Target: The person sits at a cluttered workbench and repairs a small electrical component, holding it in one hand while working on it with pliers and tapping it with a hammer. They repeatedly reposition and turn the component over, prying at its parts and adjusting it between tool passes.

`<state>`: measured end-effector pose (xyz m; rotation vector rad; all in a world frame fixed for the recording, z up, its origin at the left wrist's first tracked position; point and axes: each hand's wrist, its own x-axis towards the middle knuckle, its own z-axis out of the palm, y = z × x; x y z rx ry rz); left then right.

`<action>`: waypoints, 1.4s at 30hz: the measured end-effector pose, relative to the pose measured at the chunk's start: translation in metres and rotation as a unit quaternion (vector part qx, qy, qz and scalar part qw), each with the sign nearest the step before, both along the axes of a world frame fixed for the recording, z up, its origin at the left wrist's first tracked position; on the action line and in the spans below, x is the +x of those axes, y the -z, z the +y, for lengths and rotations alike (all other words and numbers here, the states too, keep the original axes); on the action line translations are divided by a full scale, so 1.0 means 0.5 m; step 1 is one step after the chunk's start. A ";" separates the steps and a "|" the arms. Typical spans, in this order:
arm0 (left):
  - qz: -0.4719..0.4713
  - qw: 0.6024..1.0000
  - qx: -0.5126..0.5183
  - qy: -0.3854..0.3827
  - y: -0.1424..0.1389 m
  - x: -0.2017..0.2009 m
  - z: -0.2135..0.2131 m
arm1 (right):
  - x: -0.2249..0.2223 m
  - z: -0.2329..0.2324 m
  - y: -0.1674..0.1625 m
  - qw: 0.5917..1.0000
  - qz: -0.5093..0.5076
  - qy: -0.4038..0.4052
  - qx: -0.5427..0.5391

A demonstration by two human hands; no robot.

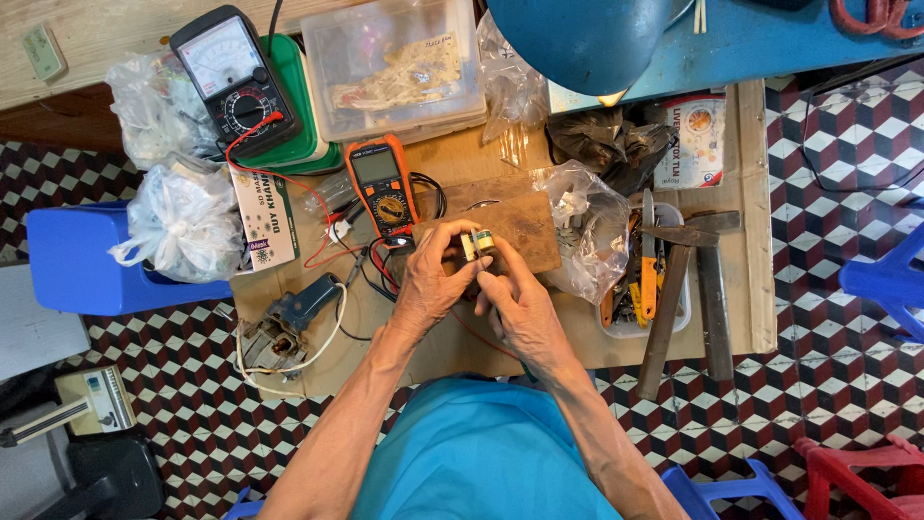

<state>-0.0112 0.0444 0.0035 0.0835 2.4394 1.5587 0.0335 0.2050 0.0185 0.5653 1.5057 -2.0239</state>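
Where the two forearms meet above the brown cardboard sheet (pixel 452 351), both hands close together on one small white block-shaped part with a green stripe (pixel 478 244): the left hand (pixel 430 279) pinches it from the left with thumb and fingertips, and the right hand (pixel 517 303) grips it from below and the right. What kind of part it is cannot be told, since the fingers cover most of it. Just behind it lies a worn brown wooden block (pixel 515 223). To the right, a shallow white plastic tray (pixel 674 217) holds an orange-handled knife and other hand tools, with two wooden-handled hammers (pixel 688 289) laid across its edge. A crumpled clear plastic bag (pixel 592 226) of small pale pieces rests against that tray. Left of the hands lies a motor-like part with white wires (pixel 284 332). Beyond the block sits an orange digital multimeter (pixel 382 188) with red and black leads. Farther off, a black analogue meter (pixel 236 82) stands on a green box, beside a lidded clear plastic box (pixel 395 67) of pale odds and ends. Two knotted white plastic bags (pixel 173 173), filled with small parts, sit far left.
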 end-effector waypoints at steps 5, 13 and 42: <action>0.019 1.000 0.002 0.015 -0.001 -0.007 -0.006 | -0.006 0.006 -0.004 1.000 0.009 -0.007 -0.002; 0.028 0.999 0.006 0.015 0.000 -0.002 -0.005 | 0.011 -0.020 0.006 0.952 0.169 -0.045 0.252; 0.028 0.999 0.023 -0.004 0.021 -0.007 -0.005 | -0.010 -0.011 0.013 0.983 0.121 -0.015 0.137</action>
